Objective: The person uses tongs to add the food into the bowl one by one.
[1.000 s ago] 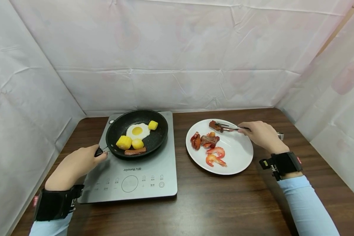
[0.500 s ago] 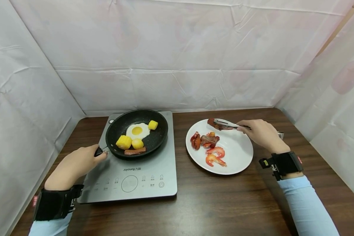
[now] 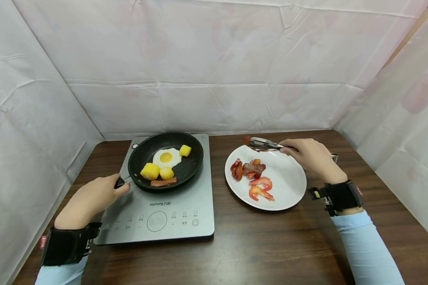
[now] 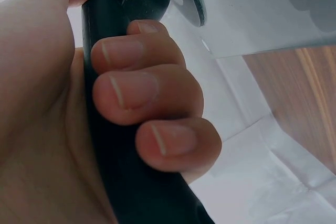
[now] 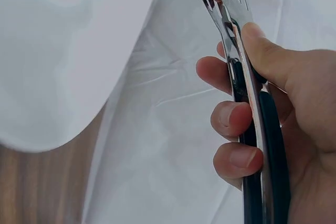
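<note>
My left hand point(image 3: 94, 198) grips the black handle point(image 4: 147, 192) of a frying pan point(image 3: 189, 168), its fingers curled round it in the left wrist view. In the pan lie a fried egg point(image 3: 166, 158), yellow corn chunks point(image 3: 150, 171) and a sausage piece point(image 3: 163, 182). My right hand point(image 3: 312, 156) holds metal tongs point(image 3: 265, 144) with dark grips. Between the tongs' tips is a reddish-brown piece of food point(image 3: 247, 140), mostly hidden, above the far rim of the white plate point(image 3: 289, 186). On the plate are meat pieces point(image 3: 254, 169) and shrimp point(image 3: 261, 194).
The pan stands on a silver induction cooker point(image 3: 128, 233) at the left of the dark wooden table point(image 3: 256, 245). White sheeting point(image 3: 214, 71) walls the table at the back and both sides. The plate is to the right of the cooker.
My right hand has lifted the tongs and the reddish-brown piece off the plate and moved them left and toward the back. My left hand and the pan stay put.
</note>
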### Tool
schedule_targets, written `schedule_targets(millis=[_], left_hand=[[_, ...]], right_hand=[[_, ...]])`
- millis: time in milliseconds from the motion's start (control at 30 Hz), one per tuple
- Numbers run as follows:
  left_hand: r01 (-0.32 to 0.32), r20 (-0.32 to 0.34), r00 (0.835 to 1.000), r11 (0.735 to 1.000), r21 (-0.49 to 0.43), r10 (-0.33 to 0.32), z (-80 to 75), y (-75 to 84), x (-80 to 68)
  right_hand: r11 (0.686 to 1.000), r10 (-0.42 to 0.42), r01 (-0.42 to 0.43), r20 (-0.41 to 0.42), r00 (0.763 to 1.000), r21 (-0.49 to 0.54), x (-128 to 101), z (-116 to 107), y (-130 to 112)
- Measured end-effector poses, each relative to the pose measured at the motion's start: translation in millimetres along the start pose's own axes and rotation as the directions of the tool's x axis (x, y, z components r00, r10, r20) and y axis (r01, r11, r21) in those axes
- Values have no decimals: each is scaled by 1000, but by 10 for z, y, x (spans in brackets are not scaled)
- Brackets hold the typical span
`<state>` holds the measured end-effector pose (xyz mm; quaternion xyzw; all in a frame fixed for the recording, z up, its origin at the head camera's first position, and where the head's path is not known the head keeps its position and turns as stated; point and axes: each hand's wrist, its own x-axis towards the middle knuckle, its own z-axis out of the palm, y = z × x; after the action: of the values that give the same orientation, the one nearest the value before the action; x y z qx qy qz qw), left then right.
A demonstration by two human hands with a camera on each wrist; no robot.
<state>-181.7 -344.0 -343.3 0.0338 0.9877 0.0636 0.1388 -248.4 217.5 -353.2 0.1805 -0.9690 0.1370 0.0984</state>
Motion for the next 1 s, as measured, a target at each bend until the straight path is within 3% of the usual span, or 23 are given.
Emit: schedule_targets(millis=[267, 1000], left_hand=[[-3, -6, 1000, 1000, -2, 3, 10, 8, -5], [6, -9, 1000, 1000, 13, -6, 7, 11, 1]], right_hand=[[998, -68, 68, -50, 996, -9, 91, -66, -228], [995, -93, 96, -152, 984, 17, 305, -11, -677]])
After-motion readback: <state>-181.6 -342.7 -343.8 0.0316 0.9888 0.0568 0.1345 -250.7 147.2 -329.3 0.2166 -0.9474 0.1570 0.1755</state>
